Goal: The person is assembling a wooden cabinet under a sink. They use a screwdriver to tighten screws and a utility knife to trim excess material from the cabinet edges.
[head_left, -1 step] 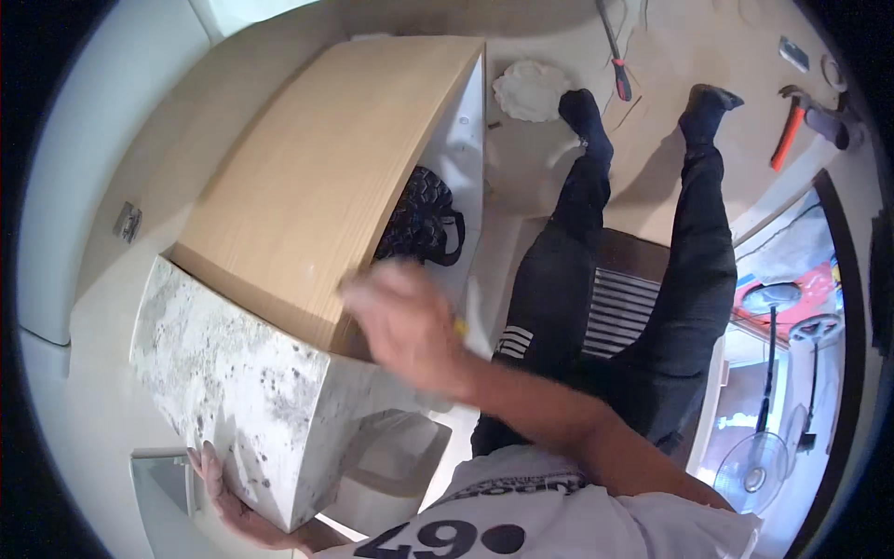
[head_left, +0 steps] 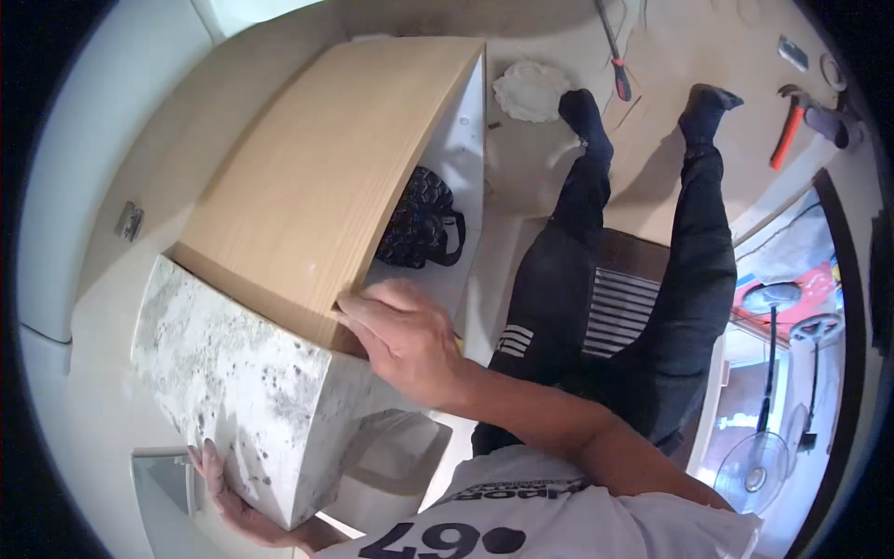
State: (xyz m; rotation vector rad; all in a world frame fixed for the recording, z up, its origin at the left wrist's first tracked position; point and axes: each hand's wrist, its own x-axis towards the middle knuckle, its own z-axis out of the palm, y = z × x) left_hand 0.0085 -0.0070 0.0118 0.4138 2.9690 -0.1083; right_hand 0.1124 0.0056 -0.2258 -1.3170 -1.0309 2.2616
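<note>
A pale wood-grain panel (head_left: 307,140) forms the top of a white cabinet standing to my left. Against its near end is a white board mottled with grey and black stains (head_left: 228,373). At the corner where panel and board meet, my right hand (head_left: 410,340) has thumb and fingertips pinched together; what they hold, if anything, is too small to make out. Low on the stained board, my left hand (head_left: 228,494) lies along its outer side with fingers stretched out. A black patterned bag (head_left: 419,219) with a strap sits inside the cabinet's open side.
My outstretched legs (head_left: 549,279) lie right of the cabinet. On the floor are a screwdriver-like tool with a red-black handle (head_left: 622,82), a hammer (head_left: 789,130), a crumpled white thing (head_left: 531,90) and a metal piece (head_left: 130,222). A fan (head_left: 752,475) stands at lower right.
My right hand has come down slightly and its fingers have settled at the panel's corner, where before they were blurred. The left hand has stayed in place.
</note>
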